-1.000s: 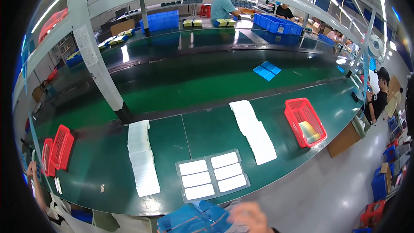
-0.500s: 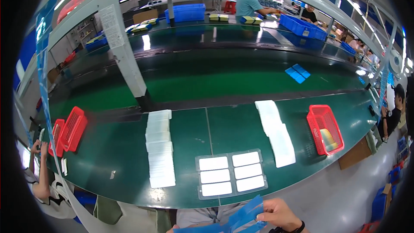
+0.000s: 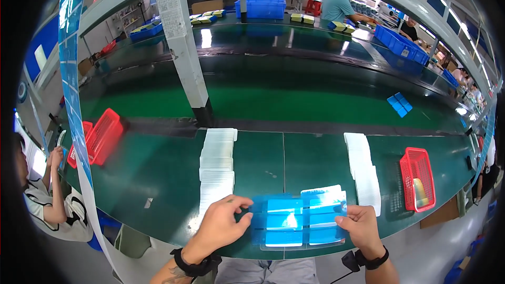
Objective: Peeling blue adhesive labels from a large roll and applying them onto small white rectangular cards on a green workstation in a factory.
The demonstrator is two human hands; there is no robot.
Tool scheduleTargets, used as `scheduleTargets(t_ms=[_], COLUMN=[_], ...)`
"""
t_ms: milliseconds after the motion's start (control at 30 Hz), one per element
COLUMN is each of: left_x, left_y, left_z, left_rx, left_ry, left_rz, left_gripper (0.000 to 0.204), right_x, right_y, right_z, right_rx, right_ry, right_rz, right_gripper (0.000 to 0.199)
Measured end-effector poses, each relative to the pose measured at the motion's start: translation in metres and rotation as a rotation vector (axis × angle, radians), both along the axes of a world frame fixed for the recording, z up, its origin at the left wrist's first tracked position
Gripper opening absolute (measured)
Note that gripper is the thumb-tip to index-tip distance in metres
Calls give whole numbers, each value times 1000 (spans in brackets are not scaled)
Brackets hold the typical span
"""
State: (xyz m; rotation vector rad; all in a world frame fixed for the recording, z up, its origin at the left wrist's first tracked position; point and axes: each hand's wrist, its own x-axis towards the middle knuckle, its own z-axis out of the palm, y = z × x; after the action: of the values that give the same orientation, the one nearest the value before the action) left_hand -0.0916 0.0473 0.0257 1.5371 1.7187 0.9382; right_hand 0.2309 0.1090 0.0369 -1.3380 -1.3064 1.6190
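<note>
A translucent blue film sheet (image 3: 284,222) lies over or just above a clear tray (image 3: 279,247) of white rectangular panels at the table's near edge. My right hand (image 3: 363,229) pinches the film's right edge between thumb and fingers. At the opposite edge, my left hand (image 3: 223,223) has its thumb and fingers curled at the film's corner, seemingly gripping it. Whether the film touches the panels everywhere cannot be made out. Behind my left hand runs a row of overlapping white pieces (image 3: 216,163); a second white stack (image 3: 363,168) lies beyond my right hand.
A red basket (image 3: 418,179) holding a yellowish item stands at the right, and more red baskets (image 3: 104,135) at the left. A post (image 3: 181,47) rises beyond the table. On the green belt lies a blue sheet (image 3: 400,104). A co-worker (image 3: 50,200) sits at the left.
Both hands have come up from the lower edge with the blue film, which now spreads over the tray of white panels. The view has turned, shifting the surroundings rightward.
</note>
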Motion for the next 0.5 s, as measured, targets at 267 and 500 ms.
scheduleTargets(t_ms=[267, 500], left_x=[12, 22], left_y=[25, 32], left_z=[-17, -25], left_rx=[-37, -8], left_ry=[200, 259], left_rz=[-154, -159], left_gripper=[22, 18], right_x=[18, 24], right_y=[0, -1], right_z=[-9, -16], right_rx=[-62, -114], right_ry=[57, 13], right_rz=[-78, -105], right_gripper=[19, 14])
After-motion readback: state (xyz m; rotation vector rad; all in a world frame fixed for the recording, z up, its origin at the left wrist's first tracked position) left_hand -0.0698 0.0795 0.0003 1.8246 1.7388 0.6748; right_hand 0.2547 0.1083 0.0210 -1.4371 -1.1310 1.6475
